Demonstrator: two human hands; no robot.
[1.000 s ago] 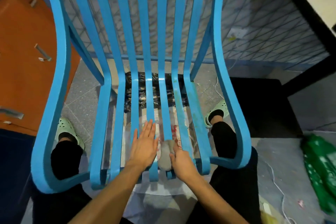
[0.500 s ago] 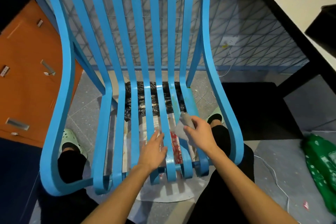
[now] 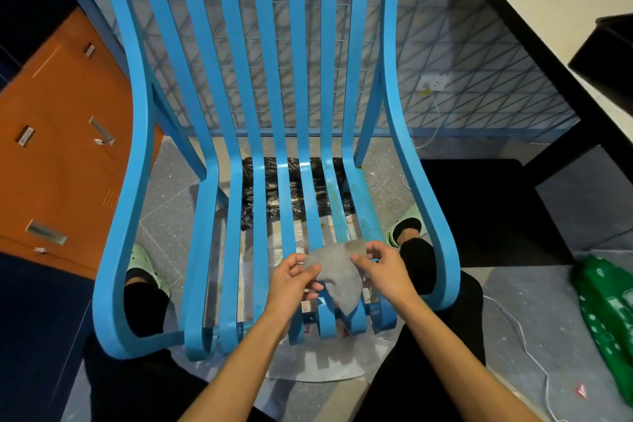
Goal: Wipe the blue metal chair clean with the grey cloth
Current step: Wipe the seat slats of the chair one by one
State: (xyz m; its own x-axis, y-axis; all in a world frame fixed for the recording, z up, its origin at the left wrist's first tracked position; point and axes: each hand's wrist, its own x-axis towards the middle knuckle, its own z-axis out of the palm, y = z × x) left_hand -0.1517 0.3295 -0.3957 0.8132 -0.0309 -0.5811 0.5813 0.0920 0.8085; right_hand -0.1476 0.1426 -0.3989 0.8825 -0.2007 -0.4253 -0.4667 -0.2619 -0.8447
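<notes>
The blue metal chair (image 3: 260,86) stands right in front of me, its long slats running from the backrest down across the seat to curled front ends. Above the front of the seat I hold the grey cloth (image 3: 337,272) spread out between both hands. My left hand (image 3: 291,281) pinches its left edge with thumb and fingers. My right hand (image 3: 383,271) pinches its right edge. The cloth's lower tip hangs over the curled slat ends. Rusty specks show on the right seat slats.
An orange cabinet (image 3: 61,154) stands at the left. A dark-edged table (image 3: 548,27) runs along the right. A green bag (image 3: 606,319) and a white cable (image 3: 524,346) lie on the floor at the right. Black plastic (image 3: 294,192) and paper lie under the seat. My knees flank the chair.
My left hand has left the seat slats and taken the cloth's left edge. My right hand lifted the cloth off the slats, and it now hangs spread between both hands. The view has tilted up.
</notes>
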